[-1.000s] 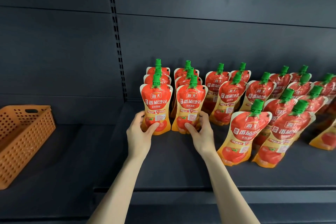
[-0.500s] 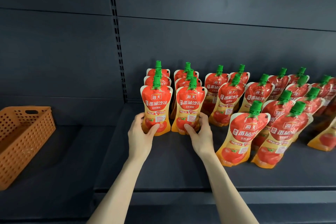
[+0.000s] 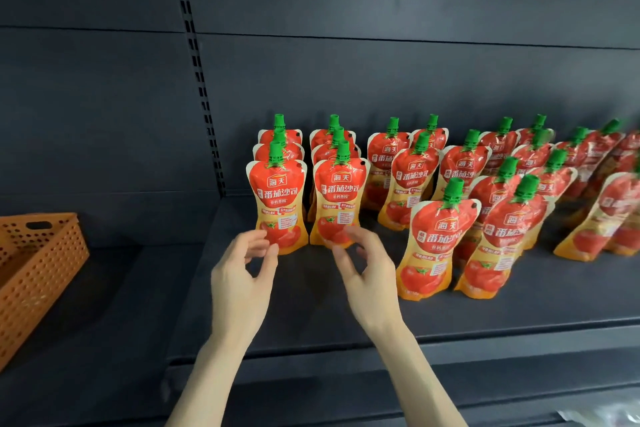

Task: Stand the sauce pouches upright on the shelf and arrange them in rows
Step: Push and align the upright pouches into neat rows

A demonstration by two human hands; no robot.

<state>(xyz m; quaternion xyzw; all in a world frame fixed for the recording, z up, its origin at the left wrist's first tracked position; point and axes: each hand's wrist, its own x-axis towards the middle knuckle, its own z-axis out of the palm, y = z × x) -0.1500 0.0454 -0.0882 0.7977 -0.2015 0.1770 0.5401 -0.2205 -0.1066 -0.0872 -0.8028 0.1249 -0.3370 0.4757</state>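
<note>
Red and orange tomato sauce pouches with green caps stand on a dark shelf [image 3: 311,315]. At the left, two neat rows run front to back, headed by the left front pouch [image 3: 277,199] and the right front pouch [image 3: 338,201]. My left hand [image 3: 242,274] hovers just below the left front pouch, fingers apart, holding nothing. Below the right front pouch my right hand [image 3: 367,270] is likewise spread and free of it. Further right, a nearer pouch [image 3: 437,246] and its neighbour [image 3: 500,243] stand forward of several looser, leaning pouches.
An orange perforated basket [image 3: 34,274] sits on the lower shelf section at the left. The slotted upright [image 3: 195,69] divides the dark back panel. The shelf's front lip [image 3: 485,340] runs below my wrists.
Both hands have let go of the two front pouches and drawn back slightly with fingers spread. The two pouches stay upright. The camera has shifted a little leftward.
</note>
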